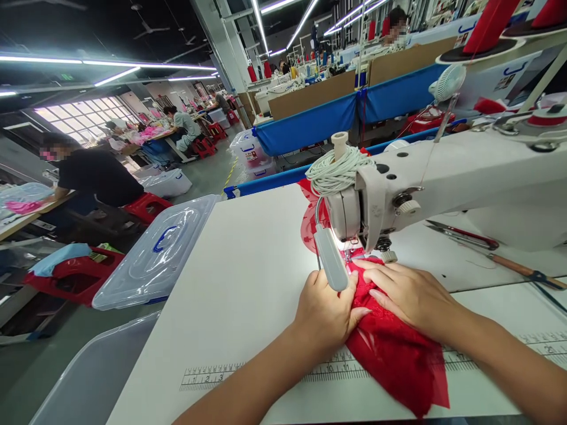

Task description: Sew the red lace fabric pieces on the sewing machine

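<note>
Red lace fabric lies under the needle of a white sewing machine and trails toward the table's front edge. My left hand grips the fabric's left edge, thumb and fingers closed on it, partly behind the grey lamp. On the fabric's right side, just before the presser foot, my right hand lies with its fingers stretched forward, pressing the cloth down. More red lace spreads out behind the needle. A bundle of pale cord sits on the machine's head.
A printed ruler runs along the front of the white table. Scissors and a wooden-handled tool lie at right. Plastic bins, one with a clear lid, stand at left. Red thread cones are above; co-workers sit farther off.
</note>
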`<state>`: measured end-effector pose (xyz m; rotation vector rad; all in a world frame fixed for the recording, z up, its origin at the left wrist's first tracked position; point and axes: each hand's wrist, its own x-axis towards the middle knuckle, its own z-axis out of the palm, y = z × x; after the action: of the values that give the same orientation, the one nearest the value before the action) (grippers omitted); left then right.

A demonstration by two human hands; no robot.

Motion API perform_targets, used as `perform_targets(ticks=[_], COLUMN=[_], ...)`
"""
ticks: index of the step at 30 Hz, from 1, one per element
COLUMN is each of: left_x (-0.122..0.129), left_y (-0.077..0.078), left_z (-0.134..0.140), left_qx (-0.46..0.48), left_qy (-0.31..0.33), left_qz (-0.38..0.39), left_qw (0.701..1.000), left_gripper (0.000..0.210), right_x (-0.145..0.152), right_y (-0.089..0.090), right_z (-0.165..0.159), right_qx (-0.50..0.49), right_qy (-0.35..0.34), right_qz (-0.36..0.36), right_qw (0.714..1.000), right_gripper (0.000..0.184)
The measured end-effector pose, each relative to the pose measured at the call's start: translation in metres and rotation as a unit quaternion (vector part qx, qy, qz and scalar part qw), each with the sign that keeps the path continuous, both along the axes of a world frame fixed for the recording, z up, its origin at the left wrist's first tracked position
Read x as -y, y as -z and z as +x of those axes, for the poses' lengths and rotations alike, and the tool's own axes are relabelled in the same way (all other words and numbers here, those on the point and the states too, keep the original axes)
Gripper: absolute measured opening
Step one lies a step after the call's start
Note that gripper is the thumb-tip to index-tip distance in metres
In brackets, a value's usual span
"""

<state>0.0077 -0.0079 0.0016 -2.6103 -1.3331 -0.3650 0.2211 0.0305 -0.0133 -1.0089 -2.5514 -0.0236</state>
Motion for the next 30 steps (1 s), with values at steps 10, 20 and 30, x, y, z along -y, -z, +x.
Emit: perform_targets(ticks=[10, 20, 30], left_x=[-0.0019, -0.0030, -0.0095], left_y=[0.0010, 0.0009, -0.0028], left_z=[-0.0029, -0.0030, -0.0069], left_qx=[0.003, 0.028, 0.018], left_qy=[0.007, 0.010, 0.087], left_qz=[0.010, 0.017, 0.044], left_qw=[1.000, 0.999, 0.995], left_gripper=[0.056, 0.078, 0.085], right_x=[0.0002, -0.0007, 0.0000], right_y=[0.0018, 0.0034, 0.0046], right_z=[-0.0007, -0.0017, 0.0043], right_qx=[-0.006, 0.003, -0.031], right_qy=[0.003, 0.015, 0.010], right_qz=[-0.014, -0.006, -0.026], right_qw=[1.000, 1.000, 0.999], right_gripper=[0.024, 0.027, 0.033])
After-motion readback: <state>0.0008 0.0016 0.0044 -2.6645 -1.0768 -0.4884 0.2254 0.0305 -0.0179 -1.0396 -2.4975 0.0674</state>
